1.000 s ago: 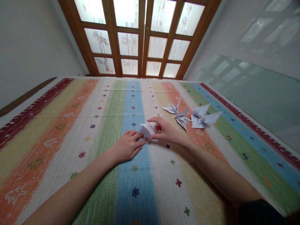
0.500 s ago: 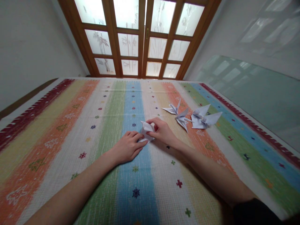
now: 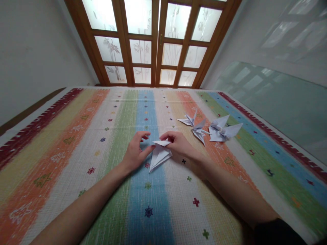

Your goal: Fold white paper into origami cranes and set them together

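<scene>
My right hand (image 3: 177, 143) pinches the upper right of the folded white paper (image 3: 160, 156), on the tablecloth (image 3: 116, 214) printed with snowflakes and crosses. My left hand (image 3: 135, 151) has thumb and fingers apart, thumb at the paper's left edge. Paper cranes (image 3: 217, 132) lie to the right.

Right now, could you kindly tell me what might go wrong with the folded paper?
The right hand pinches the folded paper near its top; its lower layers look slightly parted, so the folds could shift. The nearest paper crane lies close to that hand and might get nudged.
</scene>
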`<state>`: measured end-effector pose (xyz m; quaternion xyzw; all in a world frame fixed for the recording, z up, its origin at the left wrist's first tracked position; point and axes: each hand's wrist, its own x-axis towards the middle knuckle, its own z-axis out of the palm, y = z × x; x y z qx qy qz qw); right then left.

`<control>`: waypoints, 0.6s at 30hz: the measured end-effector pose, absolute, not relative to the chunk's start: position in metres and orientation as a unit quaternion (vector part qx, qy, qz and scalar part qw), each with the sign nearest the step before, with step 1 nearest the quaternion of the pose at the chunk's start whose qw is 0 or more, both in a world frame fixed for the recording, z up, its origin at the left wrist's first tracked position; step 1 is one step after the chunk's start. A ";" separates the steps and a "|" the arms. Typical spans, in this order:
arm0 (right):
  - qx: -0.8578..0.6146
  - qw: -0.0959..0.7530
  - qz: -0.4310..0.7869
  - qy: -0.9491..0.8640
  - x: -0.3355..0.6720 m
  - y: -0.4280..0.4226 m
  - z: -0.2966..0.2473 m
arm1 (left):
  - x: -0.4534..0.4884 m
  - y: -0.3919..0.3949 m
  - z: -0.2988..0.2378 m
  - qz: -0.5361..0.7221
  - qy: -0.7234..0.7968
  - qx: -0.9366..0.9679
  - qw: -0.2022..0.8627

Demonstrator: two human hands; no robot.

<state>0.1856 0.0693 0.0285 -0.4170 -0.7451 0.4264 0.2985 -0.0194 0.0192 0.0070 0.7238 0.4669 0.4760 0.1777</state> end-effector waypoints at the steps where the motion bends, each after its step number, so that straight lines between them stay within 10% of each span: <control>1: -0.407 0.289 0.458 -0.736 0.185 0.068 0.031 | -0.016 0.021 0.010 0.491 0.475 0.704 0.194; 8: -0.351 0.343 0.578 -0.651 0.183 0.066 0.031 | 0.008 0.026 0.024 0.529 0.510 0.609 0.299; 18: -0.353 0.511 0.414 -0.665 0.176 0.058 0.022 | 0.012 0.022 0.026 0.549 0.572 0.554 0.254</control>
